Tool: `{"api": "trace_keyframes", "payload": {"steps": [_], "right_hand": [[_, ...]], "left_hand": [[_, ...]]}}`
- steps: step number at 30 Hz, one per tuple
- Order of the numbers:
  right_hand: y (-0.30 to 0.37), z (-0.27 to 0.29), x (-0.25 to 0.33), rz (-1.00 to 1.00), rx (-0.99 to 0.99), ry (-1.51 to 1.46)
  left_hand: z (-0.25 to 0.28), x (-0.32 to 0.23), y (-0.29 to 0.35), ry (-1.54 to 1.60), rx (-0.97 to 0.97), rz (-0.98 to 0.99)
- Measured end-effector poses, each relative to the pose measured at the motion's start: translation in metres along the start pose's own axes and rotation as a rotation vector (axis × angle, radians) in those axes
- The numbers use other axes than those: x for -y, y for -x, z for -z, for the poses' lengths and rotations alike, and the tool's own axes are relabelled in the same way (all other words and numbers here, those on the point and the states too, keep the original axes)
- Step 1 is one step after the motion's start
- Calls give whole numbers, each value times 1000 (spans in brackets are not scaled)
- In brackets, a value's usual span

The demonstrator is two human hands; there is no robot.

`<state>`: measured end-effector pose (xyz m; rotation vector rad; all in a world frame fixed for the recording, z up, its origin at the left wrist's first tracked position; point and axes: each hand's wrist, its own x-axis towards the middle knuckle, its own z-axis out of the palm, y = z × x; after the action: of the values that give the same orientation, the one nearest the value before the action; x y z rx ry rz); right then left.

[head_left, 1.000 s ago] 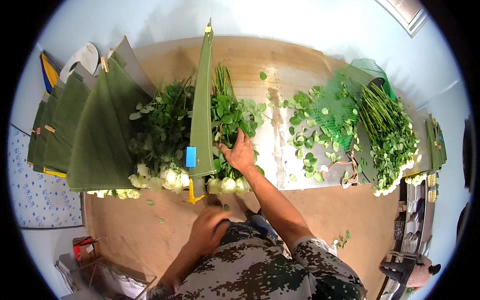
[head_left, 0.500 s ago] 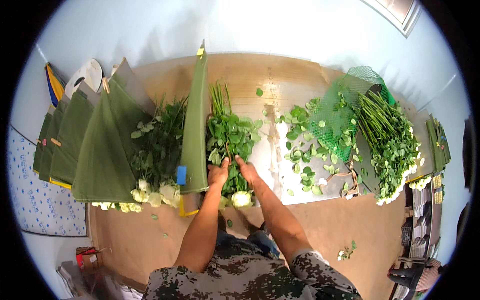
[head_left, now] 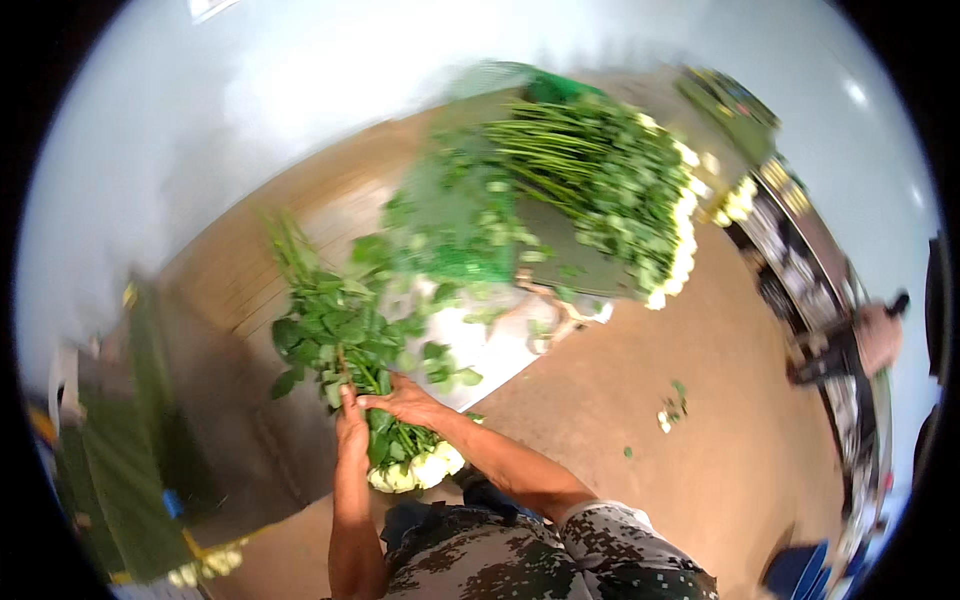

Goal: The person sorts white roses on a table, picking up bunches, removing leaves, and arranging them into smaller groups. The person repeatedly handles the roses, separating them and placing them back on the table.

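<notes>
My left hand (head_left: 352, 428) and my right hand (head_left: 402, 402) are close together, closed round a bunch of white roses (head_left: 342, 335) just below its leafy middle. Its cut stems point away from me, up and to the left. The pale blooms (head_left: 420, 468) hang on the near side, in front of my body. My fingertips are partly lost among the leaves. Beside the bunch on the right lie loose green leaves (head_left: 440, 365) on the table's pale surface.
A large heap of white roses (head_left: 600, 170) lies at the far right, beside a green mesh net (head_left: 465, 225). Green cloth dividers (head_left: 130, 450) stand on the left. Rose sprigs (head_left: 672, 410) lie on the floor. Another person (head_left: 865, 340) is by the shelves at right.
The view has swung right, blurring parts of the scene. My hands have drawn together round the rose bunch, which is now farther from the green cloth divider.
</notes>
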<state>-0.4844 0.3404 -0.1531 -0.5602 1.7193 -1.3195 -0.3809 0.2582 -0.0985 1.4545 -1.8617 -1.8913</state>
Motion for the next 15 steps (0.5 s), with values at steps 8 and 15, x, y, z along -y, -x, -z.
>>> {"api": "trace_keyframes", "payload": {"steps": [8, 15], "right_hand": [[183, 207, 57, 380, -495, -131], [320, 300, -32, 260, -1095, -316]], "left_hand": [[-197, -80, 63, -263, 594, -688], [-388, -87, 153, -376, 1389, -973]]}}
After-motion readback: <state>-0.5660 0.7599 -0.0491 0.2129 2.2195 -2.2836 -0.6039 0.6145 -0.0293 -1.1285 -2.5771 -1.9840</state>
